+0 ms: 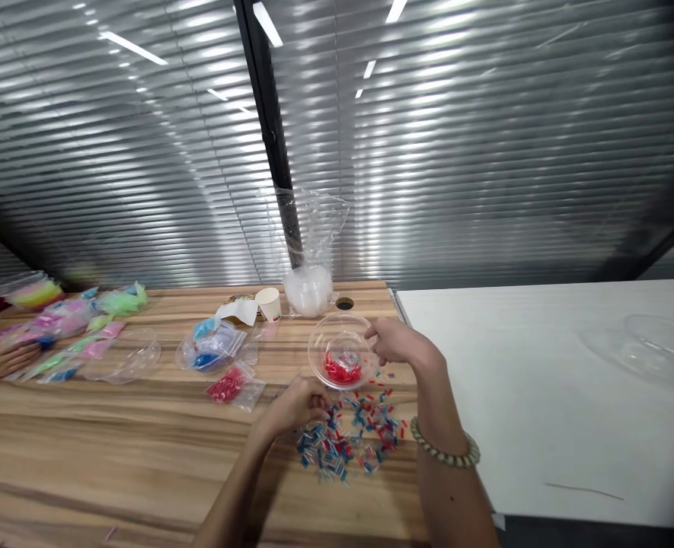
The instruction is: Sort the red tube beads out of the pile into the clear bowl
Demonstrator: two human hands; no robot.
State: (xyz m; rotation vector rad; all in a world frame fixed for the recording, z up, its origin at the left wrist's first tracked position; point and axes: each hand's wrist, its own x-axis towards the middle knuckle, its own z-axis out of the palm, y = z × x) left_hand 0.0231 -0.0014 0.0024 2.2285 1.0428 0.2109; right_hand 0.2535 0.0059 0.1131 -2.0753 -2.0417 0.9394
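The clear bowl [321,358] sits on your wood-grain counter [113,441], near its right end, with red pieces [342,371] gathered in the bottom. Just in front of it, loose pieces [328,449] in red, blue and clear lie scattered over the wood.

Your right hand [394,341] is at the bowl's right side, wrist bent, fingers curled in toward the rim; you can't tell from this view whether they pinch anything. That forearm rises from the lower right, a beaded bracelet [448,454] around it. Your left hand [302,403] reaches in from the lower left, palm down, fingers bent over the near-left side of the bowl and the edge of the scatter; whether a piece is between them is unclear.

Left of the bowl are a bag of red pieces [227,385], a clear dish [185,354] with blue packets and a clear container [136,361]. Behind are a paper cup [269,304], a clear bag [309,291] with something white in it, and a round hole [344,304] in the wood. At far left, another person's hand [10,358] rests by colourful bags [65,316].

A white counter [502,411] adjoins on your right, bearing clear plasticware [656,350]. Slatted blinds [485,160] and a dark post [268,122] stand behind everything.
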